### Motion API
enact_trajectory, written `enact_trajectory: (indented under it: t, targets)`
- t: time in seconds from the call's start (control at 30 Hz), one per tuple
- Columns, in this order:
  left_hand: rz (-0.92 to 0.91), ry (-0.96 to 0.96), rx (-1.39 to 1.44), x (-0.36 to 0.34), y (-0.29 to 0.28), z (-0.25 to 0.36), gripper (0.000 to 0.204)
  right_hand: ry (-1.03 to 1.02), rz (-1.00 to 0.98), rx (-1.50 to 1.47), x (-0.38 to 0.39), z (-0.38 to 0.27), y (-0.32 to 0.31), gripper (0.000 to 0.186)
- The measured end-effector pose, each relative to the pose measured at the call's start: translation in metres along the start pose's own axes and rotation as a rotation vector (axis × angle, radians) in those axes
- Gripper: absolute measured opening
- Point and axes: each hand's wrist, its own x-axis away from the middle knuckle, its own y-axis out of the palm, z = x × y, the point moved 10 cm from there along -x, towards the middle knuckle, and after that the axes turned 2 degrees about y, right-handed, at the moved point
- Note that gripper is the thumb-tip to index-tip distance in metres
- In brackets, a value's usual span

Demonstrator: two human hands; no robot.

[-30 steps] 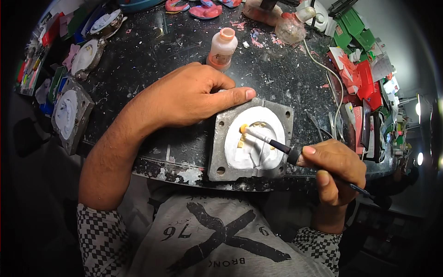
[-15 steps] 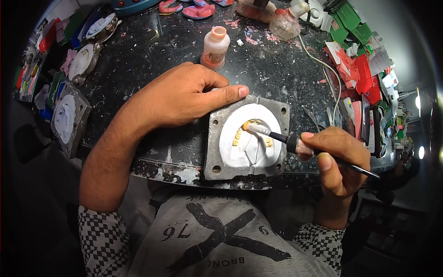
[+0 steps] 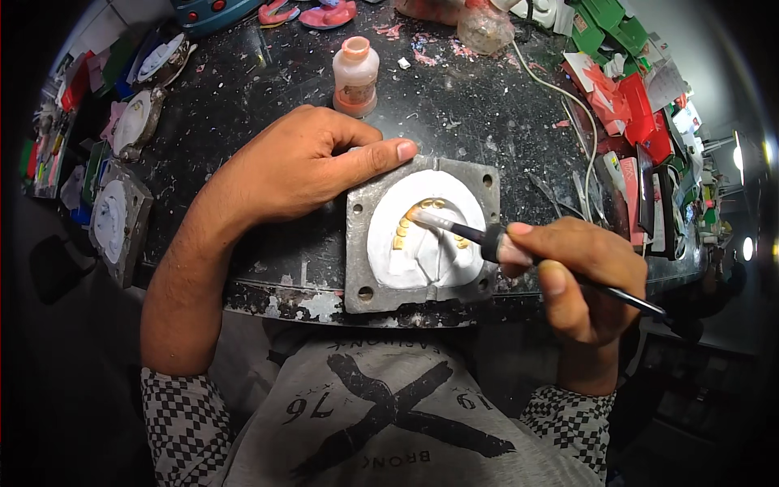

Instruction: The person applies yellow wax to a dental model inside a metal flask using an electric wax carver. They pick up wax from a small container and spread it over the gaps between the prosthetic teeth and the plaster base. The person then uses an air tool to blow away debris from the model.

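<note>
A right hand (image 3: 596,276) grips a brush (image 3: 462,234), bristles at the yellow teeth (image 3: 400,235) in a plaster-filled dental flask (image 3: 355,260).
The left hand (image 3: 316,166) lays its thumb along the flask's upper left edge; its fingers curl out of my sight, so I can't tell whether they grip. The flask sits at mid-frame, by the front edge of the dark, spattered workbench (image 3: 203,122). Above that hand stands a pink-rimmed bottle (image 3: 355,77), and at far left another plaster-filled flask half (image 3: 114,223).
</note>
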Motion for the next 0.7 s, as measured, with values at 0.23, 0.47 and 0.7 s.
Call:
enact_trajectory:
  t: [0.23,0.47,0.7]
  targets:
    - [-0.049,-0.070,-0.026,-0.001,0.000,-0.004,0.041,0.043,0.180,-0.069,0.021,0.009,-0.005,0.018]
    - [-0.048,-0.066,0.000,0.000,0.001,-0.002,0.041,0.060,0.195,0.012,0.029,0.002,0.003,0.016]
    - [-0.047,-0.065,0.014,0.000,0.001,-0.002,0.041,0.036,0.258,0.103,0.033,-0.004,0.003,0.030]
